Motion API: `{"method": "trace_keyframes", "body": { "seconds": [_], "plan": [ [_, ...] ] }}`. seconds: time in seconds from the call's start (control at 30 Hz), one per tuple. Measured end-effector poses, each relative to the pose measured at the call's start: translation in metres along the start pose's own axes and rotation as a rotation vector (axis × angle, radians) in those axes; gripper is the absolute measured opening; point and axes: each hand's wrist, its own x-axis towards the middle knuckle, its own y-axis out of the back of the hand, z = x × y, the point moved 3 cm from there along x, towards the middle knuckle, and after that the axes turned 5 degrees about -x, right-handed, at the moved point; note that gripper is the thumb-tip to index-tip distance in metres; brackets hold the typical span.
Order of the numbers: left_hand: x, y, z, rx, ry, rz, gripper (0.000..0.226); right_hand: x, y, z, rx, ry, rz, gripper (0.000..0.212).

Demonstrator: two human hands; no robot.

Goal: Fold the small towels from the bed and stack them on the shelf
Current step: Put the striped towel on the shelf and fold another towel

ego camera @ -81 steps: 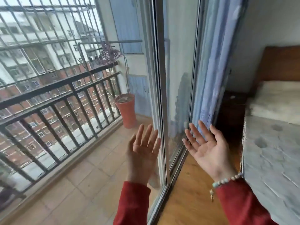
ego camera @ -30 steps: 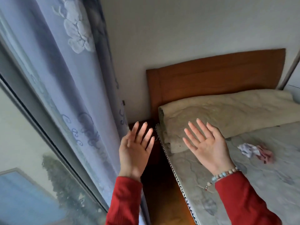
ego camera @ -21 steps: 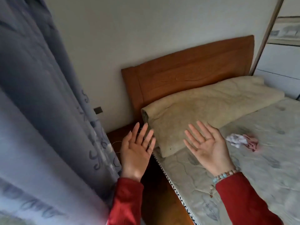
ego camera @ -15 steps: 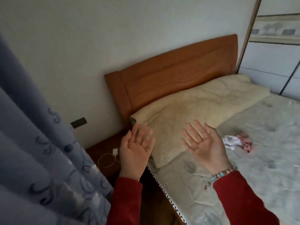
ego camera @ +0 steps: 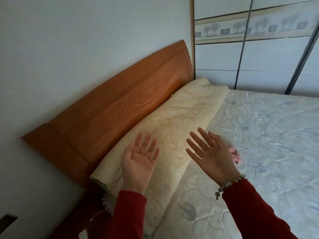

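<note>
Pink crumpled small towel [ego camera: 233,155] lies on the pale blue-white quilted mattress [ego camera: 269,135], mostly hidden behind the right hand [ego camera: 211,156], at about 3 o'clock from it. Both hands are raised w/ palms up, fingers straight and spread, holding nothing; left hand [ego camera: 139,163] hangs over the cream rolled quilt [ego camera: 172,133] by the orange carved wooden headboard [ego camera: 112,107].

Risks, as I judge: only a bit of the towel shows, so a blind reach could grab one layer and drag it in a bunch, or miss a second cloth underneath. No shelf in view, so the stacking spot is unknown.

Orientation: bunched up, no clear long axis; visible part runs roughly 11 to 5 o'clock. Can't tell which way its edges point.
</note>
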Motion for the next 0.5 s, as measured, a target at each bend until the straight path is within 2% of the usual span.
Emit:
{"method": "trace_keyframes", "body": {
  "seconds": [0.17, 0.3, 0.5],
  "plan": [
    [0.078, -0.046, -0.052, 0.065, 0.196, -0.107, 0.043, 0.014, 0.045, -0.06, 0.048, 0.171, 0.195, 0.032],
    [0.121, -0.088, -0.101, 0.125, 0.385, -0.264, 0.044, 0.007, 0.075, -0.096, 0.071, 0.319, 0.339, 0.033],
    [0.175, -0.11, -0.149, 0.166, 0.533, -0.397, 0.042, 0.03, 0.104, -0.112, 0.08, 0.396, 0.454, 0.038]
  ]
}}
